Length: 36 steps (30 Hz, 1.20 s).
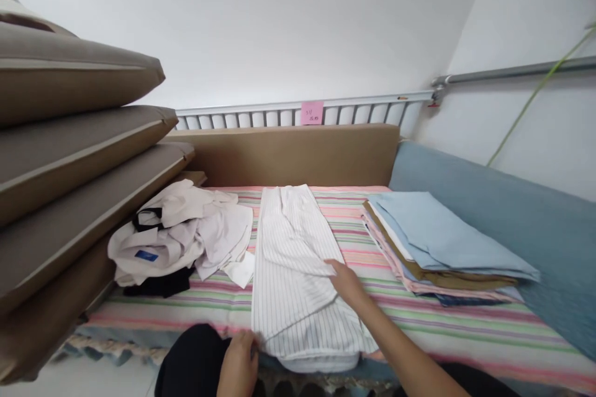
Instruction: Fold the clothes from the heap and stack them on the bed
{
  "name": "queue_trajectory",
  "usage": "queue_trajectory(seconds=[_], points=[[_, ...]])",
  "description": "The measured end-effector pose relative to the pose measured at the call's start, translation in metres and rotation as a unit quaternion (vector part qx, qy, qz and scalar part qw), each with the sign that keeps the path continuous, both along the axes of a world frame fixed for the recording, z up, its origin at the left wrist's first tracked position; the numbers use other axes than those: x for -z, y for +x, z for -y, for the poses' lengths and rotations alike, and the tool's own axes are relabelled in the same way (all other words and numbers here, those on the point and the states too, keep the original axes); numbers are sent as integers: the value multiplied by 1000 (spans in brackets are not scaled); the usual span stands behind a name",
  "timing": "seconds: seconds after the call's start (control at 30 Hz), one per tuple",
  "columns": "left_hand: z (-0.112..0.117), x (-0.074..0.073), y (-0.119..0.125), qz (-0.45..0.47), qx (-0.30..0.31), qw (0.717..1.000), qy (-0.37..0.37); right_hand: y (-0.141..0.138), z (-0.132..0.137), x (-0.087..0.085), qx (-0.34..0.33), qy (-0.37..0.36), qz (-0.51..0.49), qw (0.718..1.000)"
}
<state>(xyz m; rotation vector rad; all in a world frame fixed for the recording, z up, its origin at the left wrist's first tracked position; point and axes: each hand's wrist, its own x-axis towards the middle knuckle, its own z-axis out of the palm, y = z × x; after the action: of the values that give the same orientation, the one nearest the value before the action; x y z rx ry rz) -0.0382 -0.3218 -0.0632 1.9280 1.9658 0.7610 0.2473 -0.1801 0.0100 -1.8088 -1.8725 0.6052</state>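
A white shirt with thin dark stripes lies lengthwise on the striped bed cover, its sides folded in to make a long narrow strip. My right hand pinches the edge of a loose layer, which looks like a sleeve, near the strip's right side. At the lower left corner of the shirt, my left hand has its fingers closed on the fabric near the bed's front edge. Wrinkles run across the middle of the cloth, and the hem hangs slightly over the front edge.
Crumpled pale clothes lie to the left, with a black piece beneath. On the right is a stack of folded clothes, light blue on top. Brown cushions tower at the left; a brown backrest stands behind.
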Motion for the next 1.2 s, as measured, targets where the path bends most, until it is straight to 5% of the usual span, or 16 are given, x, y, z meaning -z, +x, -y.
queue_trajectory(seconds=[0.1,0.2,0.4,0.57,0.87,1.2], points=[[-14,-13,-7,-4,10,999,38,16,-7,12,4,-53,15,998],[-45,-20,-1,-23,17,991,133,13,-25,2,28,-41,20,999],[-94,13,33,-158,37,959,233,-24,-67,-9,17,-25,30,999],[-98,37,34,-241,17,933,265,-50,-96,4,29,-50,46,997],[-102,42,34,-284,-2,911,298,-75,-136,-2,74,-93,27,993],[-116,76,32,-282,-15,911,301,-99,-156,-3,67,-137,-186,971]])
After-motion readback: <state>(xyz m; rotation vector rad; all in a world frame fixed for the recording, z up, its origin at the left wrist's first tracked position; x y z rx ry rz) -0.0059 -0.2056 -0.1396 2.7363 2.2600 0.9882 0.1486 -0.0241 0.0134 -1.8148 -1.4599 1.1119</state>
